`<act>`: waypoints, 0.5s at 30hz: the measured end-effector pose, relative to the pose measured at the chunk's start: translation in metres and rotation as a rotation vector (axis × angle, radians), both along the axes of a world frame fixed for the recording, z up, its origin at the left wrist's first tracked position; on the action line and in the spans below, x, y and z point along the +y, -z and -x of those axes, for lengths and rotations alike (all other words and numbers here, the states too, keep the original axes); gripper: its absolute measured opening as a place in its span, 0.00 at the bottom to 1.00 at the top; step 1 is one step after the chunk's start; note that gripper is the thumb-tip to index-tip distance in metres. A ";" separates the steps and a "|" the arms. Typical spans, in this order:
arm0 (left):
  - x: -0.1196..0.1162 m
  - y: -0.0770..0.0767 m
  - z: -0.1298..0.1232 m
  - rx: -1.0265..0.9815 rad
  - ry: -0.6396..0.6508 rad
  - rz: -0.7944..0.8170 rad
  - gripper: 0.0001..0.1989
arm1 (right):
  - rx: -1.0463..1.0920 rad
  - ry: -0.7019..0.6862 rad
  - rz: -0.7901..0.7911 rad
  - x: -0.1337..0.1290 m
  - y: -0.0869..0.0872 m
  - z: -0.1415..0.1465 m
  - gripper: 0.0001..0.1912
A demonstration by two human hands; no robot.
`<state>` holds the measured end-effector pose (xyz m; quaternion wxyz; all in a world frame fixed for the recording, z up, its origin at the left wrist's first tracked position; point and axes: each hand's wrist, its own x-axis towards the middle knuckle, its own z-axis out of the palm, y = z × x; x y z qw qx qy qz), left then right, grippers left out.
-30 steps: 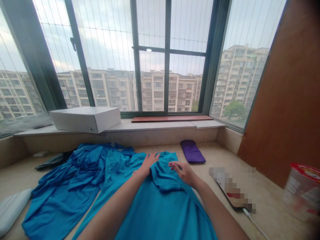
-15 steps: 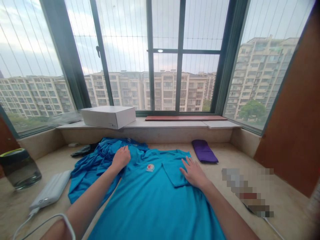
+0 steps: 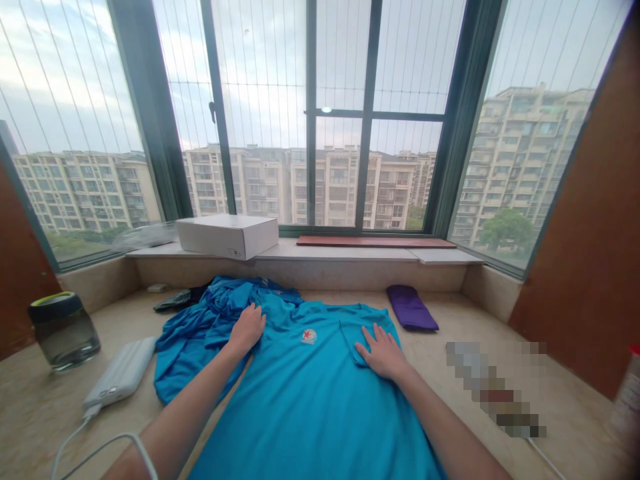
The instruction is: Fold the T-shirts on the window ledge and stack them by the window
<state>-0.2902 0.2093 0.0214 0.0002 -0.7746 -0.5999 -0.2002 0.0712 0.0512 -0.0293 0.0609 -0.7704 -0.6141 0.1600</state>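
A blue T-shirt (image 3: 300, 400) with a small red-and-white chest emblem lies spread in front of me. Its right sleeve is folded inward over the front, and my right hand (image 3: 383, 352) rests flat on that fold with the fingers spread. At the shirt's left shoulder, my left hand (image 3: 247, 330) has its fingers bent together on the fabric; the fingertips are partly hidden. Next to this hand lies a crumpled pile of blue clothing (image 3: 200, 340), which touches the shirt's left side.
A folded purple cloth (image 3: 412, 308) lies behind the shirt on the right, near a pixelated object (image 3: 495, 393) with a cable. Leftward are a white power bank (image 3: 120, 373) with its cable and a dark water bottle (image 3: 65, 333). A white box (image 3: 227, 237) sits on the windowsill.
The view has shifted a little, moving most things rightward. My left hand looks flatter on the shirt's shoulder. My right hand still lies spread on the folded sleeve, slightly further in.
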 end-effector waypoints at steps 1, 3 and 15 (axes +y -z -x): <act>-0.002 -0.002 0.002 -0.031 -0.004 -0.002 0.18 | 0.020 0.002 0.005 0.001 0.000 0.000 0.43; -0.006 -0.006 0.004 -0.099 -0.019 -0.008 0.19 | 0.078 0.012 0.010 0.002 -0.001 -0.001 0.43; -0.074 -0.015 -0.063 -0.190 0.696 0.111 0.26 | 0.855 -0.016 -0.134 0.048 -0.041 0.079 0.35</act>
